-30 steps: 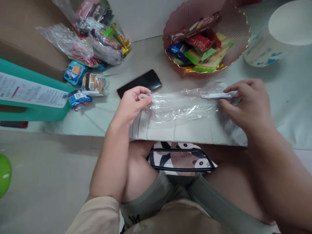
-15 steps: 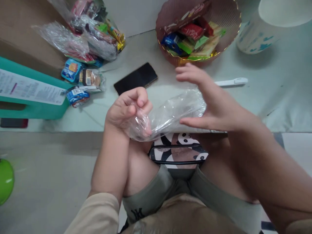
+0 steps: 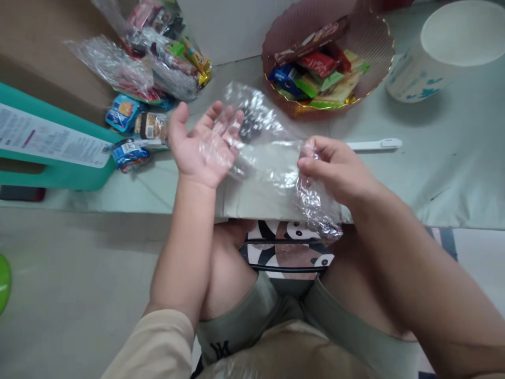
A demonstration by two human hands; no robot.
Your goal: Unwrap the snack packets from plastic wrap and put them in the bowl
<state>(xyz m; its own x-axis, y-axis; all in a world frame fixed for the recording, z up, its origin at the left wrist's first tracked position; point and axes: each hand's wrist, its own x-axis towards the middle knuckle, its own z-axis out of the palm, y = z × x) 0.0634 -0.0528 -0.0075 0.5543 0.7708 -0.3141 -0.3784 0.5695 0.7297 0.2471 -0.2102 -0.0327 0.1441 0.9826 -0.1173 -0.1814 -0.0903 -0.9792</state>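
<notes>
A crumpled clear plastic bag [image 3: 272,158] stretches between my hands above the table's front edge. My right hand [image 3: 329,166] pinches it between thumb and fingers, and a loose end dangles below that grip. Palm up, my left hand [image 3: 207,142] has its fingers spread and slightly curled. Thin plastic lies over its palm and fingertips; whether the fingers are inside the bag I cannot tell. Behind the bag's upper left part a dark patch shows through, where the phone is mostly hidden.
A pink gold-rimmed bowl [image 3: 269,89] holds wrapped snacks, beside a paper cup [image 3: 410,79]. A white sealer-like stick [image 3: 374,145] lies right of my hand. Bagged snacks [image 3: 158,68], small packs [image 3: 128,155] and a teal box [image 3: 59,171] are left. A panda-print case [image 3: 288,252] sits between my thighs.
My right hand has closed on the bag. My left hand has opened from a curled grip and turned palm up. The bag is now spread higher, covering the phone.
</notes>
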